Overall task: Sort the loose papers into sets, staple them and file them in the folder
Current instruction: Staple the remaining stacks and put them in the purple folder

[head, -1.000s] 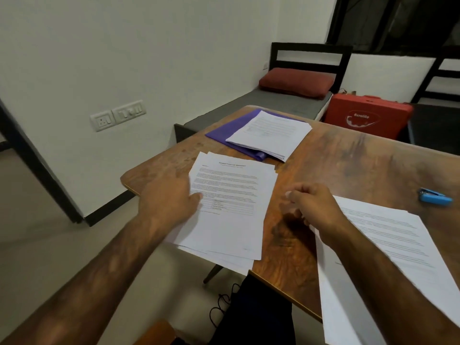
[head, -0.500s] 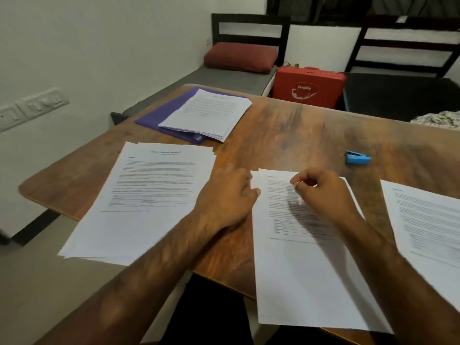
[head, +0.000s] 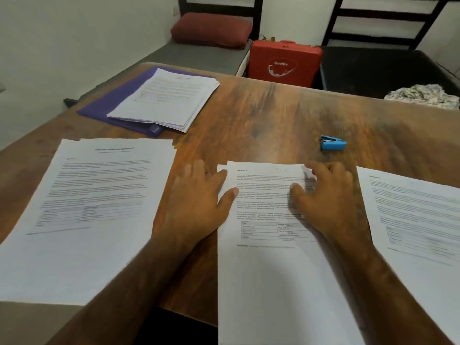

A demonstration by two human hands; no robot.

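A brown wooden table (head: pixel 273 115) with dark streaked grain fills the view, set beside a plain white wall (head: pixel 74 33); beyond its far edge stand a grey padded bench (head: pixel 194 56) carrying a dark red cushion (head: pixel 211 29), a red hard plastic case (head: pixel 283 63) with a white logo, and a black seat (head: pixel 373 68) with a crumpled pale cloth (head: pixel 423 95) at its right; on the table's far left corner a flat purple folder (head: pixel 109 108) bears a stack of white printed pages (head: pixel 166 98); a small blue stapler (head: pixel 333 143) lies alone on bare wood, just beyond the right hand (head: pixel 328 195); three paper sets overhang the near edge: a left pile of white printed sheets (head: pixel 87 207), a middle pile of white printed sheets (head: pixel 268 270) and a right pile of white printed sheets (head: pixel 418 215). The left hand (head: pixel 196 202) lies flat on the wood between the left and middle piles, fingers straight and slightly spread, thumb and forefinger tips resting on the middle pile's left edge; the right hand sits on that pile's upper right part, fingers bent over the top corner, which curls up against them, thumb pressed on the text, pinching that corner.
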